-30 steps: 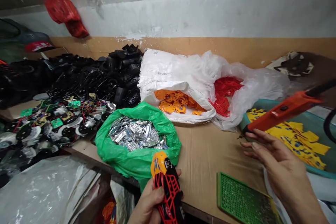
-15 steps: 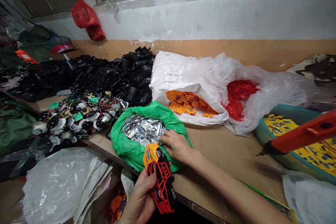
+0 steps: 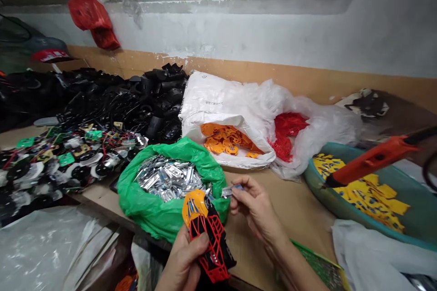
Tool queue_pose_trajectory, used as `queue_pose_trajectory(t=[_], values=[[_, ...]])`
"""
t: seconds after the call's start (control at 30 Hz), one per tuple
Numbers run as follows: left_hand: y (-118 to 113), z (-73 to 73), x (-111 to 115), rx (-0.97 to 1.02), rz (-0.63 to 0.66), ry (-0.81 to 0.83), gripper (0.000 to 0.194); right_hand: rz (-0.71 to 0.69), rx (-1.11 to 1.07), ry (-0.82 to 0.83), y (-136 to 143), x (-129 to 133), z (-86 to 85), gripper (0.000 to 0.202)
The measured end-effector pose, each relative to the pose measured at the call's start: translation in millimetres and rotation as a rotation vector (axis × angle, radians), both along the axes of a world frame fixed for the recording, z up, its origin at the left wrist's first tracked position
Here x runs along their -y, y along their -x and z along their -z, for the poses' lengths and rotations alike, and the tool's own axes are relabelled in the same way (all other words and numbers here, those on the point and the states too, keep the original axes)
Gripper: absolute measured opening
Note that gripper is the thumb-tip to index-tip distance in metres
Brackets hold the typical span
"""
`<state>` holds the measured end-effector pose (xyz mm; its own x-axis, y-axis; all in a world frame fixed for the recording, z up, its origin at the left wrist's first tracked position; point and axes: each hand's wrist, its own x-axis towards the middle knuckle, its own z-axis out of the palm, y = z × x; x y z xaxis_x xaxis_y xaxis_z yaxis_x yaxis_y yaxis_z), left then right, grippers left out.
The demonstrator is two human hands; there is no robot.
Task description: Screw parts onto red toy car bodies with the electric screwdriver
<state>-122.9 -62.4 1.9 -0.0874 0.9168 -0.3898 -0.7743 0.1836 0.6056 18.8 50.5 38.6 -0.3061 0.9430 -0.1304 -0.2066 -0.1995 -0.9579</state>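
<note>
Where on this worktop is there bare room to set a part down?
Mainly the brown cardboard, bordered by the right hand, white sack, teal basin and green tray. Left of it is crowded: the green bag, wired parts and black parts sit close together.

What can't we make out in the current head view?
All head view:
- Toy-like assembly: underside, hidden by the left hand.
- Metal piece: full shape, too small and partly behind the right hand's fingers.
- Green tray: partly behind the right forearm, cut off by the bottom edge.
- White sack: print too small.
</note>
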Motion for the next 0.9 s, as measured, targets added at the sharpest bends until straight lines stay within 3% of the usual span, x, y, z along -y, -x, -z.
queue_pose_trajectory(t=[0.1,0.27,0.63,0.8,0.9], values=[[-18.9,0.2,-11.6,0.008,0.016,-0.011,0.049,0.11,-0.123,0.148,-18.9,18.4,4.0,0.035],[-39.9,-4.0,-26.1,0.019,0.095,-0.015,0.05,0.224,-0.088,0.102,-37.6,29.9,16.4,0.036],[-52.0,-13.1,-43.0,0.005,0.163,-0.067,0.046,0.092,0.127,-0.212,-72.1,35.9,11.5,0.029],[-56.9,-1.8,-43.3,-0.065,0.117,-0.043,0.045,0.298,0.341,-0.43,-84.2,38.7,5.0,0.019],[-60.3,0.2,-44.4,-0.083,0.137,-0.069,0.043,0.289,0.381,-0.51,-83.4,45.6,1.5,0.02]])
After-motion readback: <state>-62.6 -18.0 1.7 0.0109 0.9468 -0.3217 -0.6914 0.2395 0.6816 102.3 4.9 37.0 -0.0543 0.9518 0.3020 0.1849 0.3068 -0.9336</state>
